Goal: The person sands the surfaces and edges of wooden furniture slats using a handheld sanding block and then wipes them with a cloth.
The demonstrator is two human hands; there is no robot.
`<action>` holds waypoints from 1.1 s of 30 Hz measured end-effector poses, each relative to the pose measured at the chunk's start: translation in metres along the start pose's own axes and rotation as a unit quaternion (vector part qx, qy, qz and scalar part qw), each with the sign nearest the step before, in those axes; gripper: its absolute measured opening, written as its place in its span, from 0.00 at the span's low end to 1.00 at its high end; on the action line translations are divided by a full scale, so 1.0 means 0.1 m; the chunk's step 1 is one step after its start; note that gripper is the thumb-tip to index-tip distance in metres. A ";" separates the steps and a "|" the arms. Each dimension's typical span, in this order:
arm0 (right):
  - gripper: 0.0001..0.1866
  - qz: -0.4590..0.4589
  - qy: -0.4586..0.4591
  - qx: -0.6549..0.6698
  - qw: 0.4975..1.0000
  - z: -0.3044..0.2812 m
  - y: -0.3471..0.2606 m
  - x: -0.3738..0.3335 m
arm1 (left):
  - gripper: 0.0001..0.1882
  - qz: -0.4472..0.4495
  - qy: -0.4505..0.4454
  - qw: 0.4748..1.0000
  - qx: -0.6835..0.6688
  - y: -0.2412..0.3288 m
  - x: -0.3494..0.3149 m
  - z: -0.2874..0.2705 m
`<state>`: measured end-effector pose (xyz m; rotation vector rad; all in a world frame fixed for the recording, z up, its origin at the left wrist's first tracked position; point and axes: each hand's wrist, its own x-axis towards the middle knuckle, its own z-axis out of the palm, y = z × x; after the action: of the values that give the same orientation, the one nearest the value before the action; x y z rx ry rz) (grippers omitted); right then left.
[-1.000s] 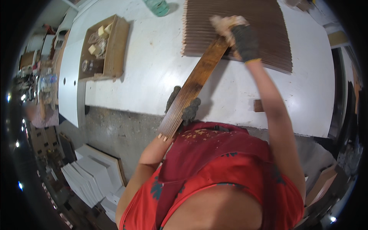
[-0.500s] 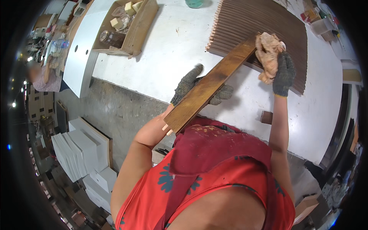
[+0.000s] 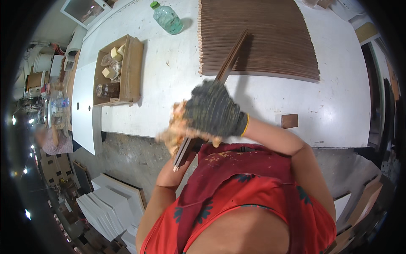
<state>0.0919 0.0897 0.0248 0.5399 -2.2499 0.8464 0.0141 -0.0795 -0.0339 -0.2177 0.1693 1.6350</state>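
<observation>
A narrow brown wooden board (image 3: pixel 231 60) with pale dowel pegs at its lower end is held slanting, edge up, in front of my apron. My right hand (image 3: pixel 215 111), in a dark knit glove, is closed over its middle, pressing a crumpled peach-coloured rag (image 3: pixel 177 123) against it. The rag is blurred by motion. My left hand (image 3: pixel 197 145) is behind the board's lower part; the rag and my right hand hide most of its fingers, and the board rests in its grip. The upper end reaches over a row of similar brown boards (image 3: pixel 262 42).
On the white table (image 3: pixel 169 84) stand a cardboard box (image 3: pixel 134 72) with yellow blocks and a jar, and a greenish bottle (image 3: pixel 168 19) with a green cap. A small brown block (image 3: pixel 289 121) lies at the right. White panels (image 3: pixel 103 213) are stacked on the floor at lower left.
My right hand and the rag have moved from the board's far end down to its lower half. The board has turned from flat face to edge. My view has shifted.
</observation>
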 end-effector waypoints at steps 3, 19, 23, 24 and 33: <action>0.32 0.161 -0.005 -0.019 0.987 -0.05 0.70 -0.13 | 0.42 0.015 0.032 0.999 -0.011 -0.04 0.11 -0.04; 0.20 0.416 -0.025 -0.302 0.857 -0.67 2.74 -0.31 | 0.48 0.065 0.052 0.994 0.068 0.09 0.07 0.03; 0.20 0.403 0.036 -0.229 0.885 -0.76 2.73 -0.36 | 0.46 0.087 0.090 0.958 0.256 0.04 -0.02 0.21; 0.19 0.352 0.075 -0.223 0.906 -0.81 2.88 -0.53 | 0.44 0.073 0.109 0.936 0.326 0.02 -0.01 0.35; 0.10 0.073 0.030 -0.148 0.986 -0.35 0.66 -0.32 | 0.32 0.041 0.082 0.969 0.230 -0.03 0.12 0.26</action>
<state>0.0914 0.1649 -0.0056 0.2112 -2.3244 0.5746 0.0149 -0.0611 -0.0116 0.0120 0.6823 1.6122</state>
